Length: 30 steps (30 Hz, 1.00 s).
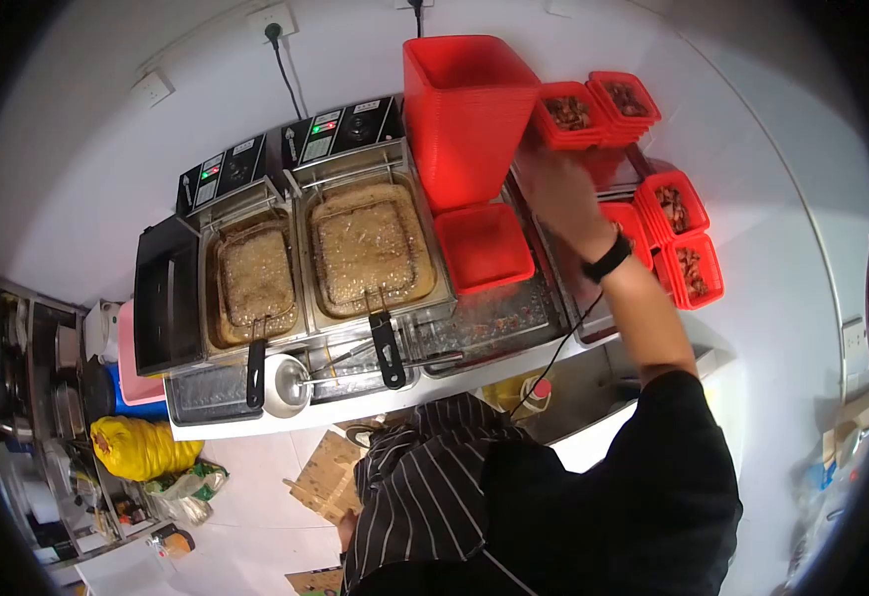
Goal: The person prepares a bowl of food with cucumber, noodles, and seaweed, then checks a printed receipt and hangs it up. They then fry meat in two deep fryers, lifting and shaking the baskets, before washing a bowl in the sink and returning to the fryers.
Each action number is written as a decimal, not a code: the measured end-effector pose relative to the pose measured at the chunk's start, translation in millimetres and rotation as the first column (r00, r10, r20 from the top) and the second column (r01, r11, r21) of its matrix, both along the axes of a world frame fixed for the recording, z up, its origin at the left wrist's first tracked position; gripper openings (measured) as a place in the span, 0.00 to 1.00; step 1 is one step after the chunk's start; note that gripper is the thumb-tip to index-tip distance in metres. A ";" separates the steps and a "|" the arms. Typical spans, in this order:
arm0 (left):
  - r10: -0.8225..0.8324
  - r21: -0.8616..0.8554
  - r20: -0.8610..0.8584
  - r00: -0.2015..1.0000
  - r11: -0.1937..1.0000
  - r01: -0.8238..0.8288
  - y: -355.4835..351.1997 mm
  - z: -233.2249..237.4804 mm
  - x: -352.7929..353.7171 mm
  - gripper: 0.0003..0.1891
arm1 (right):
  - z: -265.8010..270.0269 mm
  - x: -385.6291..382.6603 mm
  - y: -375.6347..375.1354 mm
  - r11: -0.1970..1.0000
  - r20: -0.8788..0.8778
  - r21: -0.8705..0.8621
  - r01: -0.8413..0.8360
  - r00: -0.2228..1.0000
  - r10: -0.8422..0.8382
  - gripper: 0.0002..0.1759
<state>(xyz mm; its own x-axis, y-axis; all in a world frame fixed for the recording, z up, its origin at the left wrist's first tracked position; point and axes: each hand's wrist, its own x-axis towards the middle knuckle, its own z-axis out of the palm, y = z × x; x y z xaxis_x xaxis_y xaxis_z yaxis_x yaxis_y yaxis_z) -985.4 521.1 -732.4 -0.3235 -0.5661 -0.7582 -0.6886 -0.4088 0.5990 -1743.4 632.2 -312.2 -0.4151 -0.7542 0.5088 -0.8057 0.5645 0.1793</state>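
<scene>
My right hand (pixel 563 194), blurred by motion, reaches out over the metal counter beside the tall stack of red baskets (pixel 469 119). Its fingers are smeared, so what they hold, if anything, cannot be made out. A black band circles that wrist. An empty red basket (pixel 484 248) lies in front of the stack. Red baskets with pieces of food (pixel 568 111) stand behind the hand, and more filled ones (pixel 693 273) are to its right. My left hand (pixel 347 529) hangs low beside the striped apron, mostly hidden, its fingers unclear.
Two fryers with bubbling oil (pixel 255 278) (pixel 365 243) stand on the left, their black basket handles (pixel 388 353) pointing toward me. A ladle (pixel 287 385) lies at the counter's front edge. Cardboard (pixel 327 477) and a yellow sack (pixel 146 447) are on the floor.
</scene>
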 end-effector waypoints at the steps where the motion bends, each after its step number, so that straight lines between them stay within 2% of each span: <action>1: -0.137 -0.065 0.130 0.982 0.987 0.146 10.2 -1.5 4.1 0.18 | 21.8 -8.1 -6.1 0.999 0.012 -0.002 0.052 0.999 -0.051 0.12; 2: -0.214 -0.085 0.208 0.955 0.968 0.235 18.9 -3.0 5.3 0.18 | 39.8 -15.9 -13.7 0.995 0.025 -0.004 0.103 0.994 -0.103 0.12; 4: -0.216 -0.068 0.257 0.942 0.968 0.240 31.5 -1.0 7.4 0.18 | 65.3 -28.7 -29.0 0.995 -0.122 -0.080 0.063 0.990 -0.073 0.08; 5: -0.193 -0.054 0.260 0.946 0.975 0.214 35.3 -0.9 6.6 0.18 | 68.7 -42.6 -35.0 0.995 -0.123 -0.085 0.062 0.990 -0.072 0.08; 7: -0.121 -0.028 0.248 0.961 0.991 0.132 40.2 1.7 2.8 0.18 | 72.3 -71.5 -45.6 0.991 -0.143 0.021 -0.132 0.981 0.134 0.07; 8: -0.078 -0.014 0.238 0.968 0.996 0.084 41.0 3.1 1.8 0.18 | 71.9 -81.9 -52.1 0.991 -0.147 0.017 -0.135 0.980 0.136 0.07; 10: 0.005 0.013 0.222 0.975 1.000 -0.008 42.4 5.4 -0.4 0.18 | 74.1 -87.9 -66.3 0.921 -0.170 0.389 -0.005 0.982 0.078 0.07; 11: 0.047 0.024 0.217 0.975 0.998 -0.053 43.1 6.6 -0.8 0.18 | 73.8 -89.3 -69.9 0.922 -0.172 0.387 -0.015 0.981 0.088 0.07; 13: 0.112 0.044 0.207 0.972 0.991 -0.124 46.8 9.4 -0.6 0.18 | 84.7 -77.5 -78.3 0.848 -0.087 0.530 0.009 0.995 0.044 0.07; 14: 0.134 0.049 0.203 0.970 0.988 -0.147 48.3 11.1 -0.2 0.18 | 80.8 -83.5 -81.5 0.848 -0.086 0.530 0.001 0.995 0.052 0.07; 16: 0.165 0.054 0.199 0.966 0.982 -0.179 52.6 12.7 1.0 0.18 | 68.5 -102.0 -84.4 0.846 -0.121 0.518 -0.123 0.969 0.216 0.06; 17: 0.173 0.054 0.200 0.965 0.981 -0.187 53.4 11.8 1.0 0.18 | 63.0 -107.1 -85.2 0.849 -0.125 0.514 -0.126 0.968 0.219 0.06; 19: 0.188 0.058 0.199 0.962 0.977 -0.203 57.9 9.1 2.5 0.18 | 64.4 -113.7 -88.0 0.940 -0.080 0.321 -0.115 0.986 0.148 0.07; 20: 0.197 0.058 0.201 0.959 0.975 -0.213 60.6 6.9 3.8 0.18 | 65.3 -115.7 -88.4 0.941 -0.092 0.317 -0.116 0.984 0.152 0.07; 22: 0.222 0.062 0.194 0.956 0.969 -0.237 64.8 4.0 10.8 0.18 | 67.5 -114.7 -90.7 0.935 -0.025 0.353 -0.025 0.999 0.036 0.08; 26: 0.348 0.122 0.135 0.928 0.923 -0.364 73.1 -5.2 28.8 0.18 | 73.0 -125.2 -92.7 0.930 -0.021 0.367 -0.008 1.000 0.017 0.07; 27: 0.315 0.116 0.121 0.941 0.937 -0.329 74.9 -7.2 33.8 0.18 | 71.5 -130.8 -92.3 0.930 -0.015 0.368 -0.021 0.999 0.029 0.07; 28: -0.103 -0.133 0.245 0.964 0.981 0.138 72.7 -7.5 37.3 0.18 | 71.7 -137.0 -92.4 0.919 0.008 0.389 -0.058 0.998 0.060 0.06; 29: -0.441 -0.284 0.451 0.776 0.753 0.593 68.0 -7.1 39.2 0.18 | 71.4 -138.9 -96.0 0.908 0.031 0.409 -0.095 0.995 0.091 0.06; 30: -0.433 -0.287 0.454 0.779 0.757 0.588 67.6 -6.9 39.8 0.18 | 74.2 -135.8 -99.5 0.909 0.032 0.405 -0.103 0.995 0.099 0.06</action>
